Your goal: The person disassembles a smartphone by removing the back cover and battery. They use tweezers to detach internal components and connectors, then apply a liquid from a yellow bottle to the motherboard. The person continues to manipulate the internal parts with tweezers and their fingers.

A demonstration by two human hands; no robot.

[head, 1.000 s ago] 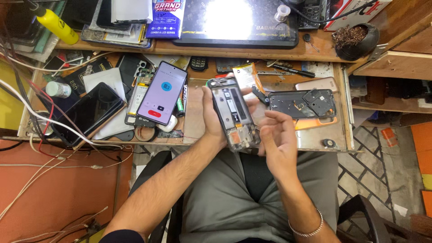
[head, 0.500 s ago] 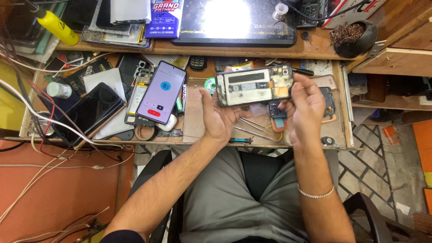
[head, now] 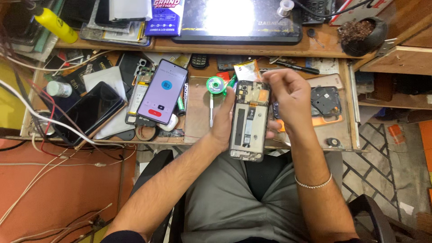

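An opened phone body [head: 249, 120], back cover off and circuit parts showing, is held upright above the front edge of the wooden bench [head: 198, 108]. My left hand [head: 223, 119] grips its left side from beneath. My right hand [head: 288, 96] has its fingers at the phone's top right corner and supports the right side. A dark back cover [head: 325, 100] lies on the bench just right of my right hand. A lit phone [head: 162, 92] with a purple screen lies tilted to the left.
A green solder spool [head: 215, 84] and a screwdriver [head: 211, 111] lie left of the opened phone. A black phone [head: 89, 111], white wires [head: 40, 118], a yellow bottle [head: 55, 23], a dark bowl [head: 362, 31] and a bright lit panel [head: 234, 18] crowd the bench.
The opened phone was turned sideways and raised half a second ago; now it stands lengthwise again, lower, with my right hand moved to its top corner.
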